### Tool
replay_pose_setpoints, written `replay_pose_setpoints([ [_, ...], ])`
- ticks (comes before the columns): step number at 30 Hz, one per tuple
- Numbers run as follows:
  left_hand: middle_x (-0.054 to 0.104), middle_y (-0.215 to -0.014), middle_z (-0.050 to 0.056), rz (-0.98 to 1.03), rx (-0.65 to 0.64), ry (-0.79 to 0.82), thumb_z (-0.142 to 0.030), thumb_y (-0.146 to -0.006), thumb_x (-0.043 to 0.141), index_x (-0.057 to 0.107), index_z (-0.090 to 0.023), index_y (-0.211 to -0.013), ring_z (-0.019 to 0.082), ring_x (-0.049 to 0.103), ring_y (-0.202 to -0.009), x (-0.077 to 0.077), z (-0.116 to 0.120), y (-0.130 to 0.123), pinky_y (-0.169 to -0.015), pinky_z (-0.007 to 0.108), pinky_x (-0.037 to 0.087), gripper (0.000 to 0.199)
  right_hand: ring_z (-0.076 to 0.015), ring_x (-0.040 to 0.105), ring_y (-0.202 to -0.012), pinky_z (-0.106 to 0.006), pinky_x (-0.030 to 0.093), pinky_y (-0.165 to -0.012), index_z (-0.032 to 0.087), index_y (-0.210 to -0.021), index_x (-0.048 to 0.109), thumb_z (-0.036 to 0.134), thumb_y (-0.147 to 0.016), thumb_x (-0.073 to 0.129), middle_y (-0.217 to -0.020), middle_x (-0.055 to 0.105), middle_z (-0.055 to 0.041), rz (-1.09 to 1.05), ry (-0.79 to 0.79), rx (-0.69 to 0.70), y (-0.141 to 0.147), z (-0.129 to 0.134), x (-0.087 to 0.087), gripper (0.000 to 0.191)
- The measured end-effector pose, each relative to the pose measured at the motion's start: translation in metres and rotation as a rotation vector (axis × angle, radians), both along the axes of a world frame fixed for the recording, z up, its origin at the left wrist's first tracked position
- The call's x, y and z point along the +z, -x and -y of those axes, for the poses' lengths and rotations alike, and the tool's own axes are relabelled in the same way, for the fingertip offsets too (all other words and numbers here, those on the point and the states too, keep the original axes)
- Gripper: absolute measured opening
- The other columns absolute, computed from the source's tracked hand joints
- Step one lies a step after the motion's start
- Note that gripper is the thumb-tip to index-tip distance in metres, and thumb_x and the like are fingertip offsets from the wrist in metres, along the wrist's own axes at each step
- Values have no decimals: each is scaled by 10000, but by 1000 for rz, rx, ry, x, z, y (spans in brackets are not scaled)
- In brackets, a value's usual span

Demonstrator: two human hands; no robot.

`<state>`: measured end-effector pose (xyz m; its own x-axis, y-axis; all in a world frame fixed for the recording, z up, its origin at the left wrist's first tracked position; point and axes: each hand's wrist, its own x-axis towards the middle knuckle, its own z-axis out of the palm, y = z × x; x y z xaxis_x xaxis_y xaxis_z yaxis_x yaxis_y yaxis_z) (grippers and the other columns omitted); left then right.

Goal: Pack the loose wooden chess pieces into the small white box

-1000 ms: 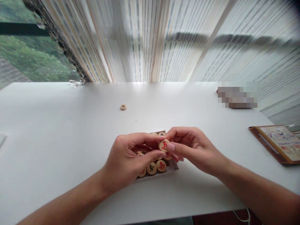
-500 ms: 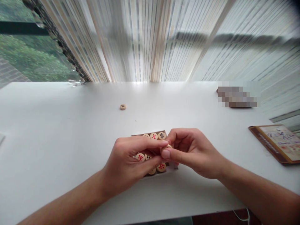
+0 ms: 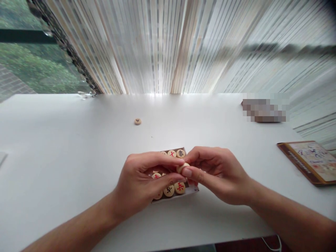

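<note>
Over the right part of a small box (image 3: 175,198), a round wooden piece (image 3: 181,168) is pinched between both hands. My right hand (image 3: 217,175) grips it with thumb and forefinger from the right. From the left, the fingertips of my left hand (image 3: 147,175) close around the same piece. Several round pieces with red or black characters lie in the box, among them a red-marked piece (image 3: 180,188) and a black-marked piece (image 3: 168,190) at the near side. My left hand hides the left part of the box.
A lone round piece (image 3: 138,121) lies on the white table (image 3: 65,147) beyond the box. At the right is a brown-edged printed case (image 3: 309,162), with a blurred-out item (image 3: 264,110) behind it. A striped curtain (image 3: 162,45) hangs at the back.
The held piece has shifted slightly left and its pale face shows more. My left fingers have moved a little, uncovering more of the near black-marked piece. The view has tilted slightly.
</note>
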<state>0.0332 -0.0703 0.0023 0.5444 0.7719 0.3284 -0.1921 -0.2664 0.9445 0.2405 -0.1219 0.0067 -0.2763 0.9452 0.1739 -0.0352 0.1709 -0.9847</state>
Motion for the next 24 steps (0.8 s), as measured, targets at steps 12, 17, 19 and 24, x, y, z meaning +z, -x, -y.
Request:
replay_pose_setpoints([
  [12, 871, -1017, 9, 36, 55, 111, -27, -849, 840, 854, -215, -1030, 140, 839, -929, -2, -2, -1, -861, 147, 672, 261, -156, 727, -807, -277, 625, -734, 187, -1210, 739, 94, -930, 782, -986, 792, -63, 282, -439, -168, -7, -6, -11, 298],
  [17, 872, -955, 16, 65, 39, 196, -42, -843, 853, 856, -197, -1008, 137, 843, -868, 1, -3, -3, -807, 136, 677, 227, -154, 733, -791, -279, 630, -719, 195, -1213, 744, 62, -900, 815, -978, 791, -61, 286, -523, -200, -7, -7, -11, 348],
  [19, 873, -960, 19, 79, 16, 234, -45, -848, 850, 861, -206, -1013, 137, 845, -861, 2, -3, -3, -797, 129, 675, 231, -148, 732, -776, -274, 623, -715, 186, -1194, 755, 72, -903, 820, -962, 797, -65, 301, -543, -205, -7, -7, -10, 319],
  [24, 874, -961, 5, 76, -21, 284, -47, -840, 863, 871, -244, -1040, 148, 848, -899, 1, -4, -2, -805, 119, 669, 281, -149, 743, -756, -262, 622, -704, 180, -1168, 784, 138, -906, 843, -936, 818, -64, 309, -503, -218, -9, -6, -9, 271],
])
